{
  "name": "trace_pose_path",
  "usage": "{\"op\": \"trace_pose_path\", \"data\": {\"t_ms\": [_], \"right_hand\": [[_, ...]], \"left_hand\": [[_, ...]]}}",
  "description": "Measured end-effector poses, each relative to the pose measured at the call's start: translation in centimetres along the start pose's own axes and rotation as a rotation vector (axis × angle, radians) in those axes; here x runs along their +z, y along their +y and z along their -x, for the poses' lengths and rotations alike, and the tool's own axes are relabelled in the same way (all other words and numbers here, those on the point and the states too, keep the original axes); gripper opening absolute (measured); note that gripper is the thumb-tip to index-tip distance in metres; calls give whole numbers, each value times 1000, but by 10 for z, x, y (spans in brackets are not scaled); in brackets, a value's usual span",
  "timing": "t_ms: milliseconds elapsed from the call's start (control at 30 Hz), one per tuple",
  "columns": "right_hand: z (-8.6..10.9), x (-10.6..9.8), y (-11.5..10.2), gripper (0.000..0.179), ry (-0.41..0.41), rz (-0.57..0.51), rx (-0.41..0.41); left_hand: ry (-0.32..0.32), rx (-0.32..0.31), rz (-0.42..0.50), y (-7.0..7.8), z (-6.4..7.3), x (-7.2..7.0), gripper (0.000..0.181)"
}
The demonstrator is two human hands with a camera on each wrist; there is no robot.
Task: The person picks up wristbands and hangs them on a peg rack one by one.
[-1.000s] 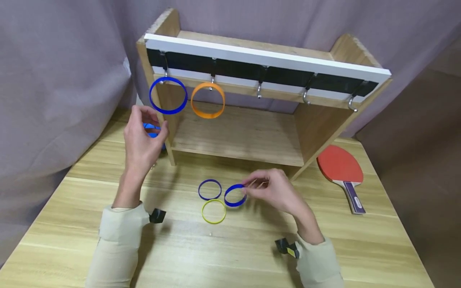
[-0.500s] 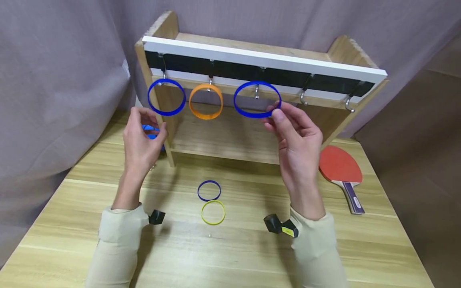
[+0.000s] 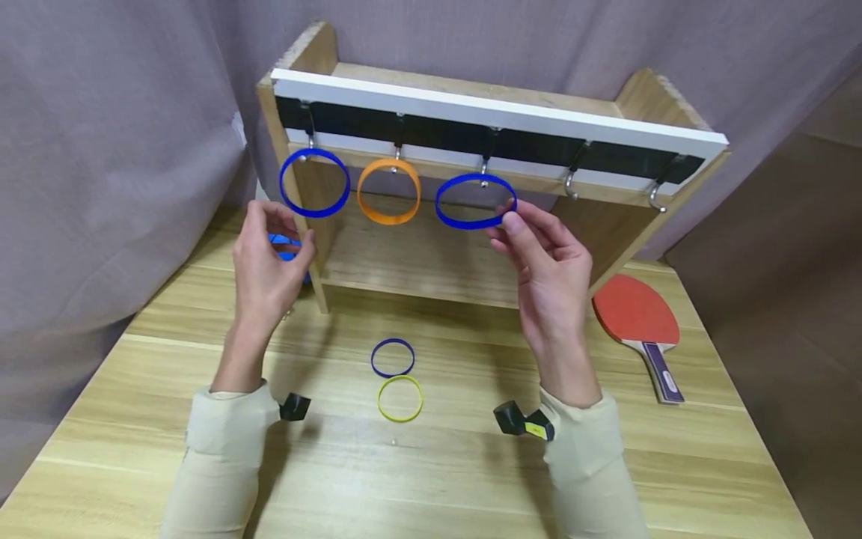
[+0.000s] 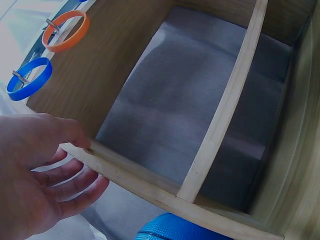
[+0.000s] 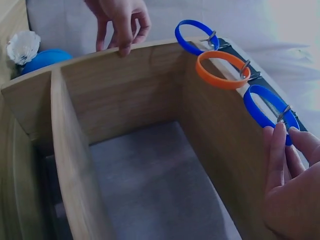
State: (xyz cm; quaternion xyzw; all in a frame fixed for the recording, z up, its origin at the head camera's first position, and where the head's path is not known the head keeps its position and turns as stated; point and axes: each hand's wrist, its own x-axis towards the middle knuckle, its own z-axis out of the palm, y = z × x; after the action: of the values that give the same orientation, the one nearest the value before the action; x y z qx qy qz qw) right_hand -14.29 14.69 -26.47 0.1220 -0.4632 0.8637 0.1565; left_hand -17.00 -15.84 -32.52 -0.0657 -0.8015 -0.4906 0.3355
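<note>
5 rings, 5 hooks, 1 paddle.

Even, soft light (wrist views bluish)

left hand raised, fingers loosely spread, right hand pinching

text: none legible | labels: none | numbers: none
</note>
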Motion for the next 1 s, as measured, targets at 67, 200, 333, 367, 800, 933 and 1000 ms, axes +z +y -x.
{"op": "trace_pose_path", "data": {"t_ms": [67,200,333,367,800,933,1000], "right_hand": [[0,-2,1,34,-4,-1,3],[-1,-6,2,35,-18,12,5],[0,-7,1,35,-26,40,7],[0,-7,1,35,-28,48,6],[12,-23,0,32,-88,478,-20],[24,-29,3,30,-194,741,34],[32,-29,7,27,-302,927,91]], "left_hand": [[-3,2,-1,0,0,0,30],[-7,3,6,0,0,1,30],[0,3,10,0,0,1,29],[2,2,12,0,0,1,29],[-5,4,3,-1,1,0,31],[-2,7,2,-1,1,0,31],[2,7,2,0,0,-1,31]]}}
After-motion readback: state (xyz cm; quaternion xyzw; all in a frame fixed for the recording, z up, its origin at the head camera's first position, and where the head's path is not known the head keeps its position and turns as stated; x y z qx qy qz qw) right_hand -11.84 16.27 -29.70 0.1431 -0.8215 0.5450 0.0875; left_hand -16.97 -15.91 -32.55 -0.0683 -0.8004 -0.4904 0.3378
